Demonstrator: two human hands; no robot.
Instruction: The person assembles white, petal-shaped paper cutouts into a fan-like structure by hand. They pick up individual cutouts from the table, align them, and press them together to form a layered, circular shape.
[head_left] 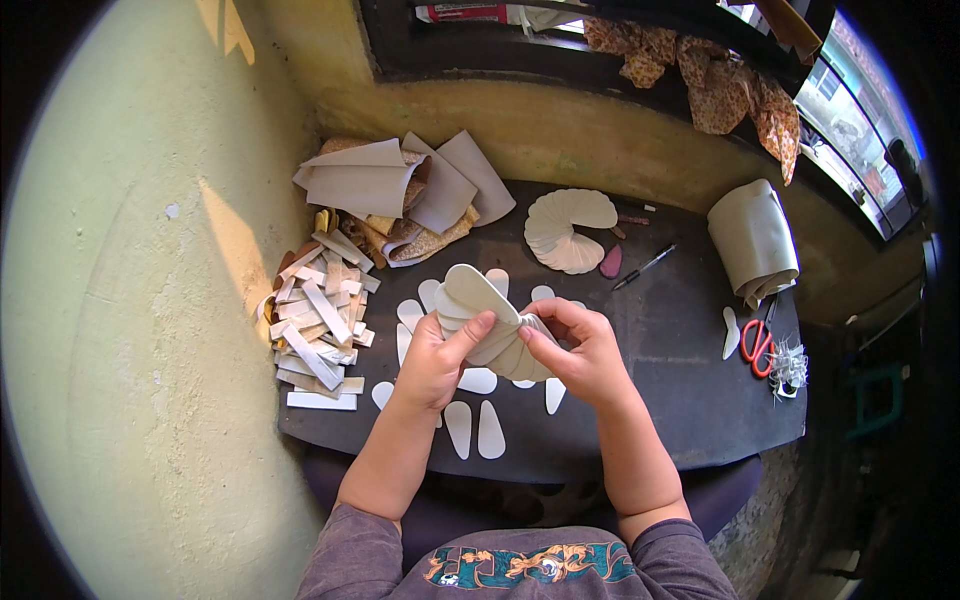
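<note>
Above the table's middle I hold a fanned stack of cream teardrop-shaped cutouts. My left hand is closed round its left side, with the thumb lying on top. The fingers of my right hand are closed in a pinch at the narrow ends, where the pieces overlap. Single cutouts of the same shape lie spread on the dark tabletop beneath and around my hands, some partly hidden by them. Farther back, more cutouts are laid overlapping in a curved fan.
Pale strips are heaped at the left by the wall, with folded sheets behind. A pen and a pinkish oval piece lie right of the fan. Red-handled scissors, white shreds and a rolled sheet are far right.
</note>
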